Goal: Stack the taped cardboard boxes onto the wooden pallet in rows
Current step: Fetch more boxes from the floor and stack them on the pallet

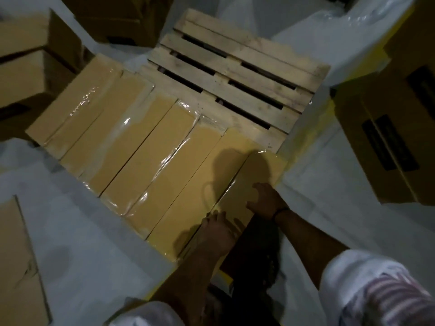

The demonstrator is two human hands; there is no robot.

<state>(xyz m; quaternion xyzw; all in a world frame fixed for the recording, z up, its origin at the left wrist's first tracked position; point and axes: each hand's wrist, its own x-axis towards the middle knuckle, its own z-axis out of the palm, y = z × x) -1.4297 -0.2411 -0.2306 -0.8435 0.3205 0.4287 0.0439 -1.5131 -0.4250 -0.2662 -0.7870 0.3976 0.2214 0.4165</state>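
A wooden pallet (237, 67) lies on the floor, its far half bare slats. Several long taped cardboard boxes (131, 137) lie side by side in a row across its near half, with glossy clear tape on their tops. The rightmost box (256, 175) sits at the pallet's right end. My right hand (266, 201) rests on its top with fingers spread. My left hand (216, 229) presses on the near end of that box, at the seam with its neighbour (207, 182). Neither hand is closed around anything.
Larger cardboard cartons stand at the left (26, 74), far back (122, 17) and right (395, 128). Another carton (16, 262) sits at the near left. White sheeting (77, 215) covers the floor around the pallet. A dark shoe or foot area shows below the box ends.
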